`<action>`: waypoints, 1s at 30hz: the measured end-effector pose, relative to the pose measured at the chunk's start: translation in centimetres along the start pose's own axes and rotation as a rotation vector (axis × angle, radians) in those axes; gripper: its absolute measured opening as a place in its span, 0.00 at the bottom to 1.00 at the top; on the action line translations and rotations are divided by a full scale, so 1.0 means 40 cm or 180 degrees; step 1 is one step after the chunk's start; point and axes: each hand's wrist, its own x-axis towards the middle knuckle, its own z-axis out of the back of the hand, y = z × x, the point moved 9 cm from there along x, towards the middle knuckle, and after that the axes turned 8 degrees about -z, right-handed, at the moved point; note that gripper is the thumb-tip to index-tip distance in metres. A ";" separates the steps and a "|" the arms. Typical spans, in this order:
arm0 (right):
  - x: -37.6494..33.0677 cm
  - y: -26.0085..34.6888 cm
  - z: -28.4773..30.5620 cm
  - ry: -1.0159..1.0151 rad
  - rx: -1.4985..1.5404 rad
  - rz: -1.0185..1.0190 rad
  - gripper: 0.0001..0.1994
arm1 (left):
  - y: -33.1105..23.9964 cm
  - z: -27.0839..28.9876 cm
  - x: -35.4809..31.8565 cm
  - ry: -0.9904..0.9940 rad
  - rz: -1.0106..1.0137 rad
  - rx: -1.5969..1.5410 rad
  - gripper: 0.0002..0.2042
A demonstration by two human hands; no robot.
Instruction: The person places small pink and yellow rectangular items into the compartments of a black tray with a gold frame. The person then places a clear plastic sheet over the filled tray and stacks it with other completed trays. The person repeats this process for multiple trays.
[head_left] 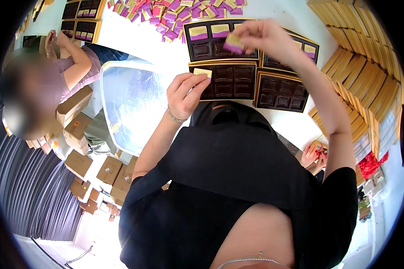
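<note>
Wrapped squares [175, 15] behind trays [231, 80]

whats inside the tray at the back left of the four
The back-left tray holds two purple-and-cream wrapped squares in its top row, with empty dark cavities below. The right hand, pinching another square, covers its right end.

The left hand [184, 94] covers the near left corner of the front tray [231, 81], so whatever sits in those pockets cannot be told. The right hand [265, 38] hides part of the back tray [211, 42] and most of the purple packet [232, 44] it pinches (only one corner shows). A co-worker's face [29, 96] is blurred, and the gold box stack [368, 76] runs off into the dark rim.
</note>
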 end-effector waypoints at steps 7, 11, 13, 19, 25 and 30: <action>-0.088 -0.041 -0.126 -0.0205 0.0986 -0.0199 0.15 | -0.017 0.022 -0.042 -0.0192 -0.0124 0.0289 0.14; -0.108 -0.037 -0.142 -0.0803 0.0276 -0.0087 0.07 | -0.014 0.006 -0.081 -0.0175 -0.0089 0.0321 0.14; -0.133 0.048 -0.156 -0.1575 -0.1073 0.1105 0.07 | -0.009 -0.004 -0.092 -0.0184 -0.0079 0.0342 0.15; -0.114 0.053 -0.260 -0.1512 -0.2319 0.1747 0.16 | -0.008 -0.023 -0.109 0.0133 0.0164 0.0273 0.15; -0.162 -0.021 -0.341 -0.1188 -0.3325 0.1069 0.40 | 0.000 -0.117 -0.164 0.1508 0.0641 0.0410 0.32; -0.150 -0.033 -0.349 -0.1021 -0.3581 0.0955 0.43 | -0.005 -0.125 -0.168 0.1741 0.0796 0.0849 0.35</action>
